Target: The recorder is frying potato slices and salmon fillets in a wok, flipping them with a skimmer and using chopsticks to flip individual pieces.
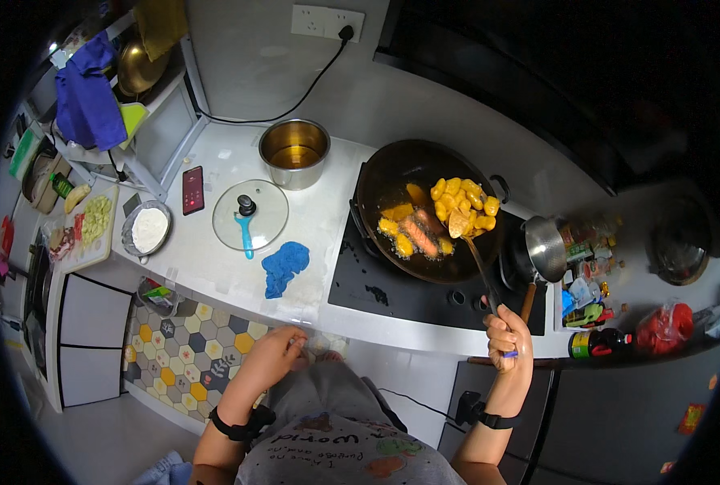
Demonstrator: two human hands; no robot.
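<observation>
My right hand (508,339) grips the handle of a metal cooking spatula (481,264). Its blade rests against a heap of yellow fried pieces (460,197) on the right side of a dark wok (390,167). Lower in the wok, scored pink sausages (419,235) and a few more yellow pieces sit in bubbling oil. My left hand (284,351) hangs by the counter's front edge, fingers loosely curled and partly hidden; nothing is visibly held. Ahead of it on the counter lies a crumpled blue cloth (284,267).
A steel pot of amber liquid (295,157), a glass lid (269,236) with a blue peeler (246,233), a phone (193,190) and a bowl of white powder (147,227) occupy the counter. A small saucepan (545,250) stands right of the wok, near bottles. A cutting board (90,257) holds chopped food.
</observation>
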